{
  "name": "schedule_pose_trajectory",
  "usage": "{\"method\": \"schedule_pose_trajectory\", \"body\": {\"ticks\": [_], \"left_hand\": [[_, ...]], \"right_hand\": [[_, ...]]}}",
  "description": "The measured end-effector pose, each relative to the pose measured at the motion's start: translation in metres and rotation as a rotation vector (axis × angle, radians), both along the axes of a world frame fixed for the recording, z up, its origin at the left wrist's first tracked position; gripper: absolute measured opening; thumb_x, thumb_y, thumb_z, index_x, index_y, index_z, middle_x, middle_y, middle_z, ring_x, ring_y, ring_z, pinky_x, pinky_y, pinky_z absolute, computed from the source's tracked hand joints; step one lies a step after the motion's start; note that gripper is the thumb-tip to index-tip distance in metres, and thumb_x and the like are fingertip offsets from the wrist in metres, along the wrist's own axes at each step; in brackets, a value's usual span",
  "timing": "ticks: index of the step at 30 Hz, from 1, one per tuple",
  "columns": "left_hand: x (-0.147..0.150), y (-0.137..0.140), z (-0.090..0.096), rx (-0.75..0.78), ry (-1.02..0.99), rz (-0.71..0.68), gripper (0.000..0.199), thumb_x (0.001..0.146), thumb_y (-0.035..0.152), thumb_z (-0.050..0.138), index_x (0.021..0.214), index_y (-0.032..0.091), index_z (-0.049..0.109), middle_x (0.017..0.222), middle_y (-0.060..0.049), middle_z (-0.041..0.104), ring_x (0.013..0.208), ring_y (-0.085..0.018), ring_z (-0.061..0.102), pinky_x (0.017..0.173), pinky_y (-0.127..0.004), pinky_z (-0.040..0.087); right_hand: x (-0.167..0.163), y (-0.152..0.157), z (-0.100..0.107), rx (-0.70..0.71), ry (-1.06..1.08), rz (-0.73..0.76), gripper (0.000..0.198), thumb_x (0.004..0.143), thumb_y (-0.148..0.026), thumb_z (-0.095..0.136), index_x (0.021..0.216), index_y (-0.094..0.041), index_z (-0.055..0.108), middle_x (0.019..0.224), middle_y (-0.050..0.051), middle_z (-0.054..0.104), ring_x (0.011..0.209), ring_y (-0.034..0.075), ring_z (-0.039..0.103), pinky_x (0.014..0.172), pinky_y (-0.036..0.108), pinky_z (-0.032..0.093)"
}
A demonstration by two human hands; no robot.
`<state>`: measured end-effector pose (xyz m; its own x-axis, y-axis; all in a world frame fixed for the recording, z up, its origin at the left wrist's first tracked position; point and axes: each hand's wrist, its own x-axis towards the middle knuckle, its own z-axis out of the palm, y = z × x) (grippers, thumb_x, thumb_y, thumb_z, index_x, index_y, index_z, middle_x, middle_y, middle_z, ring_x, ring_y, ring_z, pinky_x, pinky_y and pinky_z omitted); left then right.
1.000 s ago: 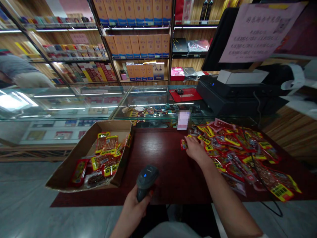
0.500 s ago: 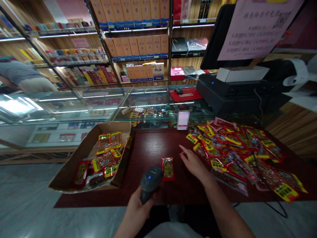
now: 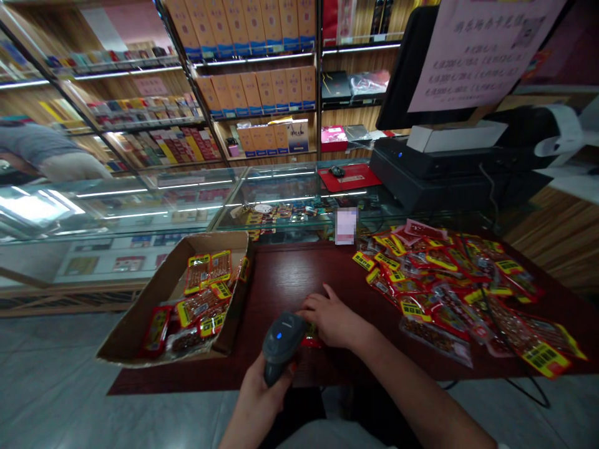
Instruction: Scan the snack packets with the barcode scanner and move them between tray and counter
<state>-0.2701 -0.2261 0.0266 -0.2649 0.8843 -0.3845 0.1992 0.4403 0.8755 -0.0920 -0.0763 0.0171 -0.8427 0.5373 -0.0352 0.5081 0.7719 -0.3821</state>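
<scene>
My left hand (image 3: 262, 390) is wrapped around the handle of a dark grey barcode scanner (image 3: 282, 340) with a blue light on top. Just right of the scanner head, my right hand (image 3: 330, 321) lies over a red and yellow snack packet (image 3: 311, 338) on the dark wooden table. Its fingers are apart, one of them raised, and they hide most of the packet; a grip on it does not show. To the left stands a cardboard box (image 3: 116, 333) with several snack packets (image 3: 203, 305) inside. A large pile of similar packets (image 3: 433, 265) covers the right side.
A black cable (image 3: 503, 340) runs across the pile and over the table edge. Behind the table (image 3: 281, 268) are a glass display counter (image 3: 276, 181), a mouse (image 3: 337, 170) on a red mat, and a monitor (image 3: 407, 75). A person (image 3: 60, 153) bends over at far left.
My right hand has moved left from beside the pile onto the single packet, covering most of it. My left hand and the scanner stay nearly where they were.
</scene>
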Motion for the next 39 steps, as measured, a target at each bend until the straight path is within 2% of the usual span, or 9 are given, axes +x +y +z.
{"method": "schedule_pose_trajectory", "body": {"ticks": [5, 8, 11, 15, 19, 24, 30, 34, 39], "left_hand": [[-0.004, -0.004, -0.004, -0.004, 0.001, 0.001, 0.038, 0.076, 0.051, 0.07, 0.09, 0.017, 0.062, 0.047, 0.01, 0.047, 0.041, -0.01, 0.04, 0.042, -0.022, 0.031], [-0.002, -0.004, -0.003, -0.011, -0.013, -0.005, 0.036, 0.075, 0.049, 0.07, 0.09, 0.017, 0.061, 0.047, 0.01, 0.046, 0.042, -0.011, 0.041, 0.042, -0.022, 0.032], [0.002, -0.002, 0.0, -0.011, -0.009, -0.015, 0.035, 0.076, 0.048, 0.069, 0.091, 0.017, 0.061, 0.048, 0.009, 0.046, 0.042, -0.011, 0.042, 0.042, -0.022, 0.032], [0.006, 0.0, 0.0, -0.006, 0.0, -0.035, 0.035, 0.077, 0.048, 0.067, 0.092, 0.017, 0.061, 0.049, 0.009, 0.046, 0.043, -0.011, 0.042, 0.043, -0.022, 0.033], [0.007, -0.001, -0.003, -0.003, 0.012, -0.051, 0.032, 0.079, 0.045, 0.065, 0.092, 0.017, 0.061, 0.049, 0.009, 0.046, 0.043, -0.011, 0.042, 0.043, -0.021, 0.033], [0.007, -0.003, -0.004, 0.006, 0.017, -0.06, 0.03, 0.08, 0.044, 0.066, 0.093, 0.017, 0.062, 0.05, 0.008, 0.047, 0.044, -0.011, 0.043, 0.043, -0.021, 0.034], [0.006, -0.004, -0.005, 0.036, 0.012, -0.057, 0.029, 0.081, 0.042, 0.067, 0.095, 0.016, 0.064, 0.053, 0.008, 0.048, 0.045, -0.011, 0.042, 0.043, -0.021, 0.035], [0.005, -0.004, -0.003, 0.058, 0.025, -0.1, 0.027, 0.083, 0.038, 0.066, 0.097, 0.015, 0.067, 0.058, 0.006, 0.052, 0.047, -0.011, 0.044, 0.047, -0.021, 0.04], [0.007, -0.004, 0.005, 0.107, 0.084, -0.138, 0.021, 0.084, 0.034, 0.068, 0.093, 0.015, 0.072, 0.06, 0.003, 0.059, 0.057, -0.015, 0.055, 0.059, -0.024, 0.048]], "right_hand": [[0.016, 0.012, 0.005, -0.005, -0.065, -0.042, 0.036, 0.086, -0.015, 0.065, 0.12, -0.022, 0.075, 0.133, 0.014, 0.068, 0.133, 0.034, 0.055, 0.121, 0.065, 0.022], [0.025, 0.013, 0.007, -0.04, -0.103, -0.025, 0.045, 0.081, -0.015, 0.071, 0.125, -0.025, 0.071, 0.149, 0.01, 0.06, 0.137, 0.031, 0.051, 0.115, 0.052, 0.036], [0.027, 0.014, 0.01, -0.064, -0.157, -0.051, 0.052, 0.077, -0.014, 0.075, 0.128, -0.025, 0.069, 0.135, 0.012, 0.067, 0.123, 0.032, 0.061, 0.1, 0.047, 0.045], [0.026, 0.017, 0.011, -0.105, -0.204, -0.112, 0.043, 0.073, -0.015, 0.082, 0.114, -0.022, 0.073, 0.112, 0.012, 0.075, 0.108, 0.033, 0.066, 0.094, 0.047, 0.045], [0.034, 0.02, 0.007, -0.145, -0.139, -0.176, 0.033, 0.067, -0.015, 0.086, 0.098, -0.02, 0.075, 0.116, 0.013, 0.07, 0.117, 0.036, 0.06, 0.097, 0.047, 0.042], [0.052, 0.027, -0.004, -0.317, 0.131, -0.338, 0.034, 0.062, -0.005, 0.082, 0.091, -0.022, 0.075, 0.103, 0.007, 0.075, 0.102, 0.03, 0.067, 0.093, 0.042, 0.046], [0.052, 0.027, -0.035, -0.615, 0.745, -0.694, 0.033, 0.088, -0.041, 0.058, 0.111, -0.023, 0.072, 0.111, 0.007, 0.08, 0.099, 0.026, 0.074, 0.088, 0.04, 0.055], [0.039, 0.019, -0.051, -0.766, 1.084, -0.878, 0.041, 0.08, -0.055, 0.067, 0.107, -0.024, 0.071, 0.102, 0.004, 0.082, 0.095, 0.026, 0.075, 0.088, 0.04, 0.057], [0.025, 0.01, -0.053, -0.894, 1.264, -0.966, 0.04, 0.069, -0.049, 0.082, 0.099, -0.026, 0.071, 0.087, 0.001, 0.081, 0.081, 0.025, 0.076, 0.077, 0.04, 0.06]]}}
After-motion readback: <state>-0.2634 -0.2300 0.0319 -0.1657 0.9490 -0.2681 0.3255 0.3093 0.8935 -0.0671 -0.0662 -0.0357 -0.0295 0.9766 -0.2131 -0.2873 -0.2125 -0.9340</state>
